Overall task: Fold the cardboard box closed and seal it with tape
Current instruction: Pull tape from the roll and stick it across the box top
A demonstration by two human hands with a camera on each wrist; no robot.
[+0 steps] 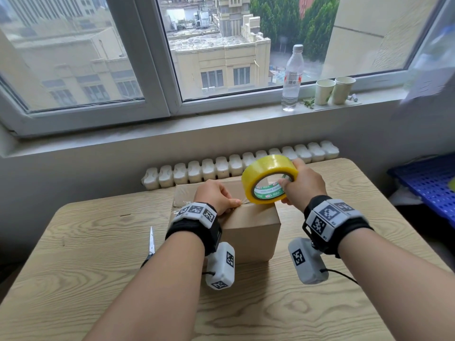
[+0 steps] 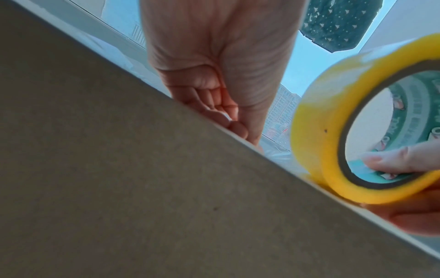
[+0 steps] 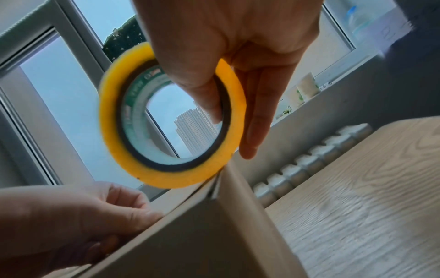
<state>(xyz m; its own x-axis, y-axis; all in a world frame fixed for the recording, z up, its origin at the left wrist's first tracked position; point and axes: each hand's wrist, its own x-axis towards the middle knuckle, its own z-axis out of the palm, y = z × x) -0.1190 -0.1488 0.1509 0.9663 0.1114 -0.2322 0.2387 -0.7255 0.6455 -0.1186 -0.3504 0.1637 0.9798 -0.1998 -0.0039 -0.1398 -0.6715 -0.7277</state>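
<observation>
On wooden table [image 1: 98, 279], head view: cardboard box [image 1: 248, 232], flaps folded shut; tape roll [image 1: 268, 179] standing on its top edge, right hand [image 1: 302, 185] clamped on it, thumb through core. Left hand [image 1: 218, 195] pinches the free tape end against the lid. Sealing begun, judged unfinished; scissors [image 1: 150, 244] lie unused beside.
Left wrist view: box wall fills frame; the pinch itself is hidden behind the box edge.
Right wrist view: alone shows the flap seam at the corner beneath the roll.
</observation>
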